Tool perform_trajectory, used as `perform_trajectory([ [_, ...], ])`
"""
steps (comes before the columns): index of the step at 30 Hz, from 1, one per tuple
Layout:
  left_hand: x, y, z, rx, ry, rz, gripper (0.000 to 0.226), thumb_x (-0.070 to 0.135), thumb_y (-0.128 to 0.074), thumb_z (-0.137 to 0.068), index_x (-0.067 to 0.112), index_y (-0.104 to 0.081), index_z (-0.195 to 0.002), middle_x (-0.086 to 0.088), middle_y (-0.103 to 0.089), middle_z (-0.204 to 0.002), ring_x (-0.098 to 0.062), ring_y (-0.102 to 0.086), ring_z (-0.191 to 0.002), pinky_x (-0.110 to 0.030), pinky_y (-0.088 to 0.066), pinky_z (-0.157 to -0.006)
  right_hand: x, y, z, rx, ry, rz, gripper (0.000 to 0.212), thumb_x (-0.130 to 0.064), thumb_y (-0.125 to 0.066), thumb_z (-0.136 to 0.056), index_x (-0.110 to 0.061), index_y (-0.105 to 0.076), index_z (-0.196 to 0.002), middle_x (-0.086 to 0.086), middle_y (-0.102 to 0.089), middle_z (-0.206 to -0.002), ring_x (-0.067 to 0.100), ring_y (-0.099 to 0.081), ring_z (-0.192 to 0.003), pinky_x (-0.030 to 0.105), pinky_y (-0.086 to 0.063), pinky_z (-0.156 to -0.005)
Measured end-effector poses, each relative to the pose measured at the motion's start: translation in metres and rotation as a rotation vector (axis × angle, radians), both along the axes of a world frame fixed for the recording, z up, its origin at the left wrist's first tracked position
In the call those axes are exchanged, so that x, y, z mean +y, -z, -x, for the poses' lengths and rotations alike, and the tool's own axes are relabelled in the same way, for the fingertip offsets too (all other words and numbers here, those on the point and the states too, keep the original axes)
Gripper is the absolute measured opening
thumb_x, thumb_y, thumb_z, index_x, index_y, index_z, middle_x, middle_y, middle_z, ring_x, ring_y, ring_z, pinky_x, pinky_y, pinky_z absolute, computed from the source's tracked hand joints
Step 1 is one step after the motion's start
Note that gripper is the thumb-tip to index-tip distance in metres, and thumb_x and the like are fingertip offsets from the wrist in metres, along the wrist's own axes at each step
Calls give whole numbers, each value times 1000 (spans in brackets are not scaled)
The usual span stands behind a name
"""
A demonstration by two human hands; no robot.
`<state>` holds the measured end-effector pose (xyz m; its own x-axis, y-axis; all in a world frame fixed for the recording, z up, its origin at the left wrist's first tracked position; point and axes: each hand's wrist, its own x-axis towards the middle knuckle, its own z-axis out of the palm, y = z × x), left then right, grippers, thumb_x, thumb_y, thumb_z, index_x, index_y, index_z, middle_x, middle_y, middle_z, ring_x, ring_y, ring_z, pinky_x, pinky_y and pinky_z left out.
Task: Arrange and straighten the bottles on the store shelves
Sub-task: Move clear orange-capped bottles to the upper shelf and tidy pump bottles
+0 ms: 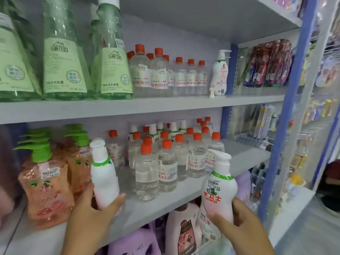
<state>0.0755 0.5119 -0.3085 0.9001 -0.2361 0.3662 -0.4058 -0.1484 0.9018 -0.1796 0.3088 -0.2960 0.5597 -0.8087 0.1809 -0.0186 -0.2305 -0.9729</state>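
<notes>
My left hand (92, 216) grips a white pump bottle (104, 173) with its plain back toward me, held upright just off the front of the middle shelf (147, 210). In front of that shelf's edge, my right hand (241, 227) holds a second white pump bottle (219, 188) with red lettering and a price sticker facing me. Several clear bottles with orange caps (165, 161) stand clustered on the middle shelf between the two. A third white pump bottle (219, 74) stands at the right end of the upper shelf (165, 103).
Tall green bottles (110, 57) and more clear orange-capped bottles (184, 76) fill the upper shelf. Peach bottles with green pumps (47, 179) stand at the middle shelf's left. Pink and purple jugs (184, 232) sit below. A blue upright (287, 115) borders hanging packets (268, 63) to the right.
</notes>
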Motion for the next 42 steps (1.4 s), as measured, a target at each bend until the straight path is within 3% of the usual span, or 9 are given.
perform_trajectory([
  [8,-54,14,-60,67,-129,-283,105,47,-92,-68,26,-40,-156,-11,-61,-145,-37,-59,-125,-47,-43,-101,-136,-16,-19,-2,221,130,27,-25,-83,-84,-34,-72,-107,-14,-79,-91,12,-74,-84,38,-58,-74],
  [12,-65,13,-67,120,-122,-325,99,43,-88,-76,28,-35,-158,-7,-54,-152,-35,-54,-134,-43,-41,-102,-219,-19,-37,21,252,189,27,-25,-78,-90,-27,-71,-115,-10,-76,-102,9,-69,-90,28,-50,-66],
  [17,-77,2,-61,45,-125,-394,67,19,-78,-90,12,-47,-149,-13,-59,-142,-32,-56,-127,-34,-37,-95,-293,-2,-74,28,194,136,26,-16,-78,-89,-15,-69,-114,2,-73,-104,25,-70,-97,41,-54,-79],
  [21,-87,-11,-57,44,-183,-505,53,56,-62,-85,14,-65,-116,-12,-73,-107,-32,-67,-96,-45,-51,-90,-330,5,-100,29,116,133,30,-18,-80,-86,-15,-67,-113,4,-72,-104,21,-69,-92,44,-56,-83],
  [29,-112,11,-8,-7,-602,-73,37,70,-55,-89,40,-66,-109,5,-74,-104,-20,-64,-95,-47,-50,-87,-381,11,-129,8,-198,237,34,-22,-76,-91,-27,-62,-121,-8,-72,-108,4,-68,-91,21,-47,-66],
  [33,-134,11,29,113,-448,30,48,83,-58,-82,45,-66,-111,19,-75,-105,-4,-69,-94,-35,-51,-80,-376,14,-119,-71,-36,247,44,-29,-75,-91,-24,-57,-131,-7,-57,-120,11,-65,-97,22,-47,-82],
  [35,-141,9,36,159,-324,24,57,64,-76,-72,41,-61,-123,22,-75,-112,0,-73,-96,-29,-52,-78,-353,23,-106,-201,32,333,36,-37,-72,-90,-39,-57,-123,-18,-53,-114,16,-64,-105,23,-45,-89],
  [39,-141,4,43,149,-376,-56,71,64,-88,-55,49,-58,-117,32,-73,-106,9,-71,-92,-27,-55,-78,-300,19,-105,-100,-589,148,68,-57,-80,-72,-47,-50,-132,-31,-59,-124,-7,-62,-109,21,-50,-93],
  [42,-142,-1,60,104,-404,-53,66,66,-92,-51,62,-60,-108,30,-75,-104,7,-73,-88,-25,-56,-74,-288,11,-116,-52,-626,144,80,-50,-89,-68,-43,-48,-137,-23,-61,-129,-3,-61,-114,28,-50,-95],
])
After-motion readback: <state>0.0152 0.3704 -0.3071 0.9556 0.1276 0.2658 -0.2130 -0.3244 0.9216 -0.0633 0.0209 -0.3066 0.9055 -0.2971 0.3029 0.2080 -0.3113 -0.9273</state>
